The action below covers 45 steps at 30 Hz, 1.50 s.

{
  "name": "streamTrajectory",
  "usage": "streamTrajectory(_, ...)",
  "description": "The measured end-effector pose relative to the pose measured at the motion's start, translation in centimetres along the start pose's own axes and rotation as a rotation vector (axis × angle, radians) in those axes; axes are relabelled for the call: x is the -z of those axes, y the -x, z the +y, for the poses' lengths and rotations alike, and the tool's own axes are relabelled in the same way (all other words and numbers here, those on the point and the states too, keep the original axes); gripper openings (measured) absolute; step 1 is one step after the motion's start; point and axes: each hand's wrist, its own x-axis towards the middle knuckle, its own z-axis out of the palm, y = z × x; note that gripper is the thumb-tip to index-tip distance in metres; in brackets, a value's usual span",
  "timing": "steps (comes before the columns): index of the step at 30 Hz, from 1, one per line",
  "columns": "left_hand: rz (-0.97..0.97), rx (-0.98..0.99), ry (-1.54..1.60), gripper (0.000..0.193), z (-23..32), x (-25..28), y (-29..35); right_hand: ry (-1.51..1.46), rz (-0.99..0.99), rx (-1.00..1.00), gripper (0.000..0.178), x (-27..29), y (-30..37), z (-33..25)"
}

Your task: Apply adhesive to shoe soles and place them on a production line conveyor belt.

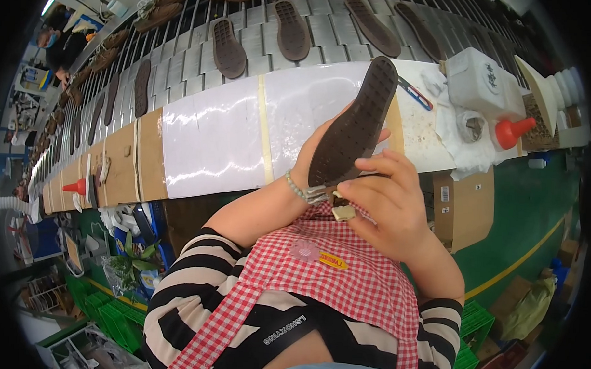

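Observation:
A dark brown shoe sole (355, 125) with a patterned surface is tilted upright in front of me. My left hand (305, 160) wraps it from behind, with fingertips showing past its right edge; most of that hand is hidden by the sole. At the heel end is my right hand (394, 204), its fingers bent and its thumb and fingertips close to the sole's lower edge. A small pale-yellow block (343, 213) sticks out below the right hand's curled fingers. Whether the right fingertips touch the sole is hard to see.
Beyond the white-covered bench (212, 146), a slatted metal conveyor (258, 43) carries several soles and shoes. At right are a blade cutter (416, 93), a white plastic jug (484, 80) and a red nozzle cap (513, 132). A cardboard box (467, 213) stands below the bench.

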Motion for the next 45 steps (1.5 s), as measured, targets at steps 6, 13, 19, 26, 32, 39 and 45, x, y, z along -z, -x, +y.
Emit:
streamTrajectory(6, -0.001, 0.054, 0.020, 0.040, -0.5, 0.7, -0.4, 0.083, 0.035, -0.015, 0.043, 0.0, 0.2, 0.9)
streamTrajectory(13, -0.016, 0.105, 0.019, 0.031, -0.2, 1.5, -0.8, 0.085, 0.012, 0.008, 0.044, 0.5, 0.1, 0.9)
streamTrajectory(19, 0.006, 0.184, 0.254, 0.031, -0.2, 1.5, -0.5, 0.070, -0.072, 0.034, 0.042, 0.2, 0.7, 0.6)
streamTrajectory(26, -0.141, 0.087, -0.050, 0.030, 0.0, 1.6, -0.3, 0.151, -0.007, -0.011, 0.042, 0.7, 0.2, 0.8)
streamTrajectory(32, -0.009, 0.198, 0.251, 0.031, 0.0, 0.9, 0.1, 0.106, -0.090, 0.033, 0.042, 1.4, 0.9, 0.0)
streamTrajectory(39, -0.039, 0.117, 0.190, 0.035, -0.1, 1.7, -0.3, 0.167, -0.067, 0.009, 0.046, 1.0, 0.8, 0.1)
streamTrajectory(45, 0.000, 0.134, 0.453, 0.044, 1.1, 0.2, -0.2, -0.082, 0.225, -0.338, 0.045, 0.8, 1.7, -0.3)
